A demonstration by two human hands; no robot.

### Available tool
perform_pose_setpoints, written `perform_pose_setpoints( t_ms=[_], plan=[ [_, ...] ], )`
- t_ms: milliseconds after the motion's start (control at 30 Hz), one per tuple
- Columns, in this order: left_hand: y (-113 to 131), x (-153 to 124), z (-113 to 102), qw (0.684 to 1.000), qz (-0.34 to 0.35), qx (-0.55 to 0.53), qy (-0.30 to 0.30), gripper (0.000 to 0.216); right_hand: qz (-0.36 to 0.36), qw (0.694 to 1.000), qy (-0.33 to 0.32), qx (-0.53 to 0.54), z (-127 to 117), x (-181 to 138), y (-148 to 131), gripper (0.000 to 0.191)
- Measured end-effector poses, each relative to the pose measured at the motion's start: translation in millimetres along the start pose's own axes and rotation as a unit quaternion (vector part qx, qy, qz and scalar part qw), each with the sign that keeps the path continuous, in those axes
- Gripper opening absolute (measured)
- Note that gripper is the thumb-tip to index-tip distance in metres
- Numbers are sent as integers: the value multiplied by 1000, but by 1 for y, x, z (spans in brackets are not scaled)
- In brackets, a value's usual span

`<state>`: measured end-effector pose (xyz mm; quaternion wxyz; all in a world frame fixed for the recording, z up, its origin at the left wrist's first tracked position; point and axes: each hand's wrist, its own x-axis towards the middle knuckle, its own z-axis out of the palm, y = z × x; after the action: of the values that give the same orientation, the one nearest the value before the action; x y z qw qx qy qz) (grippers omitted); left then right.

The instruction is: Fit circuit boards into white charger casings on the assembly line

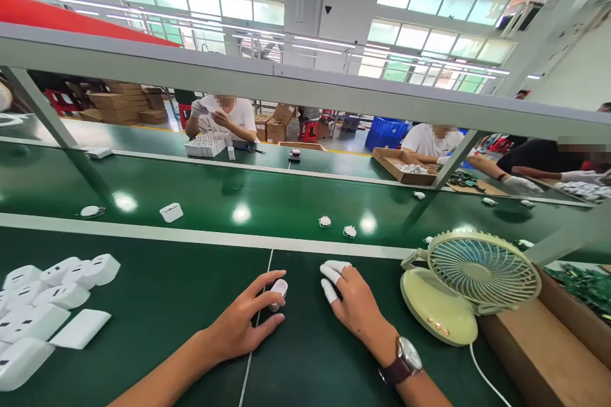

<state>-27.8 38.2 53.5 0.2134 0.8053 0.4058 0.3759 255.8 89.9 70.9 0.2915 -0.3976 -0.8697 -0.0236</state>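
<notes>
My left hand point(248, 315) has its fingers and thumb around a small white plastic shell point(280, 288) with a hollow, rounded end, just above the green bench point(296, 362). The fingers partly cover this shell. To its right, my right hand point(356, 299) wears white finger cots on several fingertips and a watch at the wrist. Its fingers stretch forward and down over the bench, and nothing shows in them. At the left lie several white plastic housings point(35, 324) with dark slots, and a flat white piece point(81, 329) beside them.
A yellow-green desk fan point(439, 305) stands right of my right hand, beside a cardboard box point(548, 343) and green circuit boards point(589, 289). Beyond the bench edge, a green conveyor belt point(281, 203) carries small white parts point(350, 231) and a white case point(171, 212). Several people work across it.
</notes>
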Motion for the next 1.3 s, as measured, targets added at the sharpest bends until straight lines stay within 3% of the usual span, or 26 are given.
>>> perform_pose_setpoints(
  t_ms=[67,167,300,400,533,600,667,767,867,1067,1200,1300],
  plan=[
    [1,-1,0,998,17,-11,53,3,64,997,-23,-44,-2,14,20,38],
    [2,0,0,989,10,-46,137,21,126,988,-37,-84,1,37,52,41],
    [-4,-1,-1,983,-20,-68,168,32,195,973,-60,-107,16,69,80,32],
    [-14,-2,-4,974,-90,-62,198,40,230,965,-71,-105,28,89,85,26],
    [-23,-3,-13,955,-147,-72,248,17,220,970,-82,-66,35,102,68,24],
    [-23,-4,-16,963,-145,-68,218,55,172,980,-100,-20,34,96,48,29],
    [-19,-5,-18,979,-128,-68,141,75,109,985,-131,35,30,81,25,37],
    [-13,-7,-18,993,-91,-75,11,86,24,977,-173,119,24,49,-8,54],
    [-8,-9,-14,995,-67,-60,-52,85,-43,967,-164,190,20,22,-26,64],
    [-7,-7,-10,999,-23,-13,-19,63,-51,985,-107,124,17,3,-38,53],
    [-7,-5,-8,1000,12,7,-1,59,-84,991,-64,87,21,-1,-40,57],
    [-9,-3,-7,999,33,25,11,42,-112,991,-70,33,23,-5,-42,64]
  ],
)
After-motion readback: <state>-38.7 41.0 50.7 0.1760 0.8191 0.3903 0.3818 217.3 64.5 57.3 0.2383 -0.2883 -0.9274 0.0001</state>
